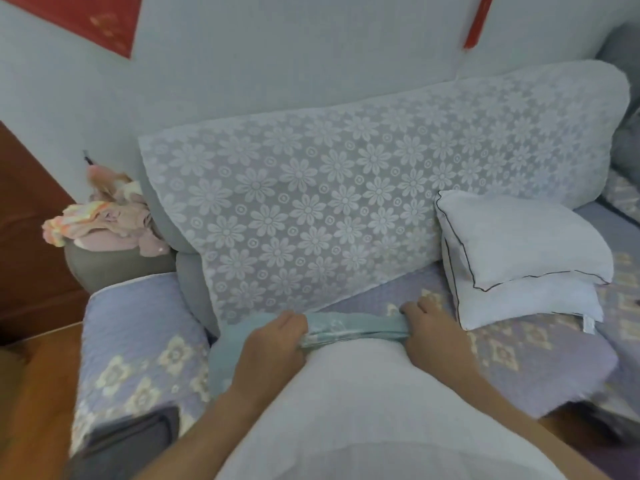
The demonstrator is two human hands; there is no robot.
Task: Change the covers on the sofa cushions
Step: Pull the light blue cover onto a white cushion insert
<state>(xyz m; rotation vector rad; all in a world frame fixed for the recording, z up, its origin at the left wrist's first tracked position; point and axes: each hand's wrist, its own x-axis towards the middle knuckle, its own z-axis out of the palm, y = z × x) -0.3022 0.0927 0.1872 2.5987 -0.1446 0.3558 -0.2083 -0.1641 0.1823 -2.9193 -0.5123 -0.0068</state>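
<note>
On the sofa seat (540, 355), left hand (273, 344) and right hand (433, 332) pinch the bunched mouth of a pale blue cover (349, 329) around a white cushion insert (363, 393); two bare white inserts (523, 258) are stacked just right of it.

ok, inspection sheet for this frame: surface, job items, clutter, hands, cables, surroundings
Surface: sofa seat with a lilac quilted patterned throw; the armrest wears the same fabric.
Job's things: white cushion insert in the foreground, light blue cover bunched at its far edge; two bare white pillows stacked on the seat to the right.
Clutter: pile of pink clothes beyond the armrest; dark folded item on the armrest's near end.
Grips: left hand and right hand both hold the bunched cover.
Cables: nothing seen.
Surroundings: lace floral cloth over the backrest, pale wall, red hangings, wooden floor.
</note>
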